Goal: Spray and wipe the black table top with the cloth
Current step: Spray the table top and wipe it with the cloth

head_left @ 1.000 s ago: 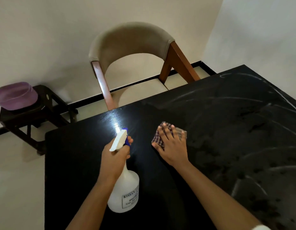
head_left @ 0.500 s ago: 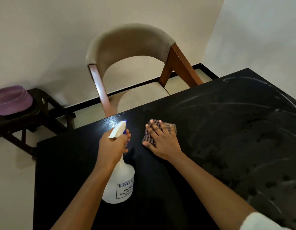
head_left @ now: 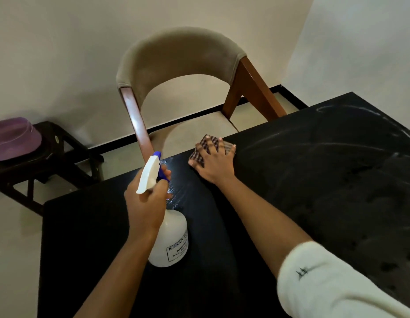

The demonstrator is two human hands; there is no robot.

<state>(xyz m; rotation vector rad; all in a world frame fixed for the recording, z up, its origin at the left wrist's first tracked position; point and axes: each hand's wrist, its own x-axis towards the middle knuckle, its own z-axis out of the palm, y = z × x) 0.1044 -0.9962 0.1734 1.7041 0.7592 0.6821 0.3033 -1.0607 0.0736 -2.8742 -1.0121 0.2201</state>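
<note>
1. The black table top [head_left: 325, 214] fills the lower right of the view. Pale streaks and dull smears are seen across its right part, so that area is judged to have been gone over at least once. The left part is dark and unmarked, and whether it has been wiped cannot be told.
2. A chair [head_left: 176, 56] is tucked in at the far edge.
3. The spray bottle [head_left: 173, 239] is held upright over the left part of the top, beside a wet sheen. More spraying is judged to be under way.
4. The bottle's neck is wrapped by the left hand [head_left: 146, 203], with fingers curled at the blue trigger.
5. The right hand [head_left: 216, 167] is laid flat, fingers spread, pressing down.
6. The checked cloth [head_left: 200, 154] is pinned under that hand at the far edge, just before the chair seat. The wet patch is not yet wiped.
</note>
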